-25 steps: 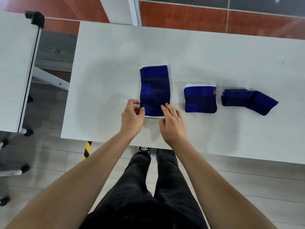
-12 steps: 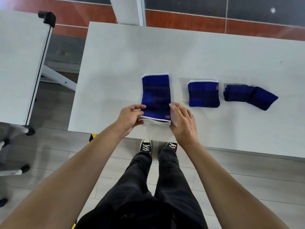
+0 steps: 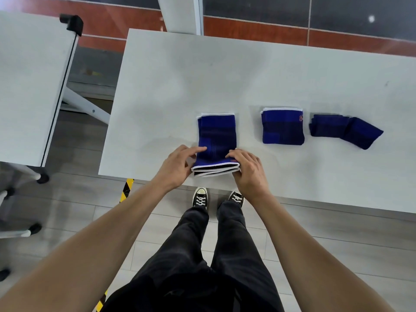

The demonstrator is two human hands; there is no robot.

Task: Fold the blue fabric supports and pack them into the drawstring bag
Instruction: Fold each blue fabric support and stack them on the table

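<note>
Three blue fabric supports lie on the white table [image 3: 225,70]. The long support with white edging [image 3: 216,136] lies nearest me, its near end lifted off the table. My left hand [image 3: 180,164] pinches that end's left corner, and my right hand [image 3: 247,167] pinches its right corner. To its right sits a folded square support [image 3: 282,127]. Further right lies a darker bent support [image 3: 344,130]. No drawstring bag is in view.
A second white table [image 3: 29,86] with a black corner clamp stands to the left across a gap. The near table edge runs just behind my hands. My legs and black shoes [image 3: 200,197] are below, beside yellow-black floor tape [image 3: 127,190].
Both hands shifted from pressing the support's near edge to gripping its corners, and that end now lifts off the table. The other two supports have not moved.
</note>
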